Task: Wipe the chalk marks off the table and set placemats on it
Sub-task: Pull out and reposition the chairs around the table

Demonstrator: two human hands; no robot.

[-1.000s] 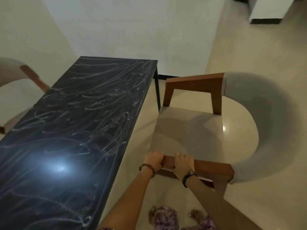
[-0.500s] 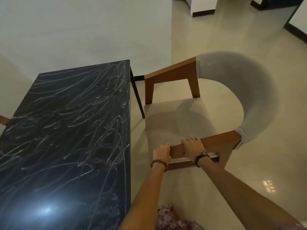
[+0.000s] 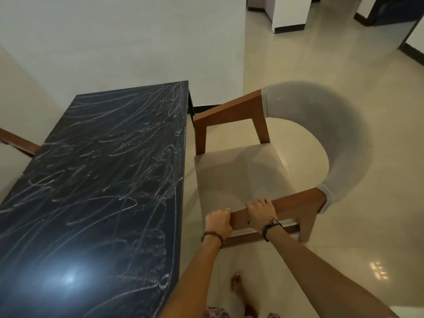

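A long black table [image 3: 96, 180] fills the left half of the view, its top covered in white chalk scribbles [image 3: 128, 143]. To its right stands a wooden chair [image 3: 241, 177] with a beige seat and a curved grey backrest. My left hand [image 3: 218, 222] grips the front end of the chair's near wooden armrest. My right hand [image 3: 260, 213] grips the same armrest just to the right. No cloth or placemat is in view.
Another chair's wooden arm [image 3: 18, 141] pokes out at the table's far left side. A white wall runs behind the table. Glossy tiled floor [image 3: 367, 237] spreads to the right, with white pillars [image 3: 289, 12] far back. My foot [image 3: 237, 283] shows below the chair.
The chair has swung and shifted away from the table's edge, its backrest turning further right, with both hands staying on the armrest. The view has turned right, showing more floor.
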